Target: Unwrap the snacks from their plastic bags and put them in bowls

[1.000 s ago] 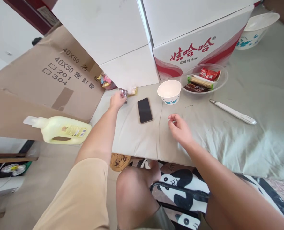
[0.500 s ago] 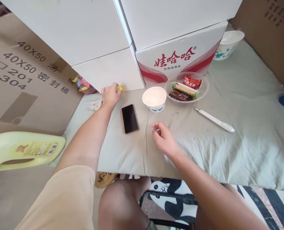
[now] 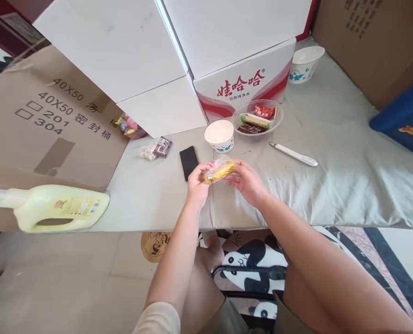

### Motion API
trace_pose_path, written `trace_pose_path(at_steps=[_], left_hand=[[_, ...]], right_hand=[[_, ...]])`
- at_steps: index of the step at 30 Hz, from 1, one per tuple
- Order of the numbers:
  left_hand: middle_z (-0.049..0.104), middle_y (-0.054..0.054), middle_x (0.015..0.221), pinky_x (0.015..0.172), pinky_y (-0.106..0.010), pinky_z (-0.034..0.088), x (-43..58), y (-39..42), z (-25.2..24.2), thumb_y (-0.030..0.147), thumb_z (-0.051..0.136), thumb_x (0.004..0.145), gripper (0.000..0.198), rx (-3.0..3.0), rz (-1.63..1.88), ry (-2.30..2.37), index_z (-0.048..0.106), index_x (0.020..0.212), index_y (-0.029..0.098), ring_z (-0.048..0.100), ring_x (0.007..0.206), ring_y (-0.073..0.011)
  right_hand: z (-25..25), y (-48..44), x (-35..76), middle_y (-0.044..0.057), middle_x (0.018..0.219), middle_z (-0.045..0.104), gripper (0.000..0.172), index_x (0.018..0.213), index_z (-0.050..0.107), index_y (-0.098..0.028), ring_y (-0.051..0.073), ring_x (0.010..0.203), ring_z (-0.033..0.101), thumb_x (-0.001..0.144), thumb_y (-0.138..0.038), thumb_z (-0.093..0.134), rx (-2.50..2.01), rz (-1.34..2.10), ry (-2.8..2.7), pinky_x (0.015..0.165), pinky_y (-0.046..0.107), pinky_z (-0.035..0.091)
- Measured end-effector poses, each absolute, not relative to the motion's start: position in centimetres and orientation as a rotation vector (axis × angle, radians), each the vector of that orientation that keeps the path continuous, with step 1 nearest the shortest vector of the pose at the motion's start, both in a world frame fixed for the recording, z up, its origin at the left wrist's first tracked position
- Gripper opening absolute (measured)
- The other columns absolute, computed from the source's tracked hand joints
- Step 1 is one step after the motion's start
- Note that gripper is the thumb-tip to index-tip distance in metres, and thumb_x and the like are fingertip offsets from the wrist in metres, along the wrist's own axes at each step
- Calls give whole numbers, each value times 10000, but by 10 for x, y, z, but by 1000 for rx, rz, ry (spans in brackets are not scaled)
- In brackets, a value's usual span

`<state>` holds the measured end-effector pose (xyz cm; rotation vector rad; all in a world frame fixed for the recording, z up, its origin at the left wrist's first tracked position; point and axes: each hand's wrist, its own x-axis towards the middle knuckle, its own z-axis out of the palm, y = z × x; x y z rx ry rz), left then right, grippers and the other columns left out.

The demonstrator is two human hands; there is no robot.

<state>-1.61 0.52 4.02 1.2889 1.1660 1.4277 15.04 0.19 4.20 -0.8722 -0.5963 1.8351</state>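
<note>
Between my two hands is a yellow snack in a clear wrapper, held level over the cloth-covered surface. My left hand pinches its left end, and the fingers of my right hand grip the right end. Just behind the left hand lies a dark phone, its lower corner partly covered by that hand. A white paper bowl with blue leaves stands open beyond the snack. To its right, a clear plastic bowl holds several wrapped snacks, red, green and brown.
A white utility knife lies on the right. Small wrapped snacks sit at the left, near a yellow bottle on its side. White boxes form a wall behind. Another paper bowl and a blue container are farther right.
My left hand has come back from beside the white boxes toward the middle, bringing the yellow snack. My right hand has met it there and taken the other end. The view has shifted.
</note>
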Motion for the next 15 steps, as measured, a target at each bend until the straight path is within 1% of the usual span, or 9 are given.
trace_pose_path(at_steps=[1,3,5,6,7,9,11,13,15], left_hand=[[665,-48,1072,985,-366,494,-12,3,36,323,928,552,398,1304,1432,1206,626,785,209,640,1159,-247],[631,-65,1220,1009,-373,486,-8,3,33,240,895,551,338,1305,1423,1268,642,773,205,603,1229,-259],[573,-54,1359,992,-370,502,-9,5,37,191,835,564,337,1162,1426,1233,650,842,227,573,1286,-265],[559,-41,1385,970,-369,517,-9,5,39,200,804,585,352,1033,1434,1189,643,895,246,583,1275,-259],[568,-34,1374,942,-371,533,-9,6,41,236,782,617,369,886,1427,1143,630,951,266,613,1226,-248],[625,-38,1271,900,-393,554,-7,6,45,350,759,687,411,649,1334,1070,596,1060,291,677,1068,-226],[674,-37,1162,890,-410,558,-4,6,46,418,772,717,496,565,1203,1033,561,1149,298,705,943,-207],[699,-13,1084,878,-378,554,-3,7,45,365,822,687,590,586,1173,1042,535,1198,304,708,873,-174],[701,18,1014,822,-306,547,-6,9,45,274,833,656,618,620,1246,1080,540,1200,304,685,808,-128]], right_hand=[[41,2,154,13,1027,692,456,1087,580,-262,163,799,680,704,-444,748,-887,1807,-596,777,325,534],[40,2,159,0,1031,682,475,1092,569,-275,158,803,669,674,-398,756,-919,1741,-592,771,323,531],[38,4,163,-4,1054,669,457,1093,554,-289,163,856,660,682,-387,728,-933,1666,-593,787,326,531],[37,5,163,-5,1068,662,442,1094,543,-297,165,887,654,693,-383,708,-933,1625,-595,802,328,530],[35,6,163,-7,1089,654,428,1096,530,-305,165,916,648,705,-378,686,-930,1586,-602,820,331,529],[30,9,161,-11,1144,634,402,1093,498,-317,163,970,635,724,-358,650,-914,1528,-643,864,337,525],[25,11,157,-15,1191,615,376,1073,478,-319,161,1017,619,733,-336,638,-887,1493,-735,903,340,518],[20,12,153,-8,1187,612,360,1054,480,-312,169,1041,608,734,-318,644,-865,1476,-869,927,345,511],[16,13,151,13,1183,619,287,1026,496,-295,186,1069,606,766,-331,613,-892,1429,-1061,943,358,506]])
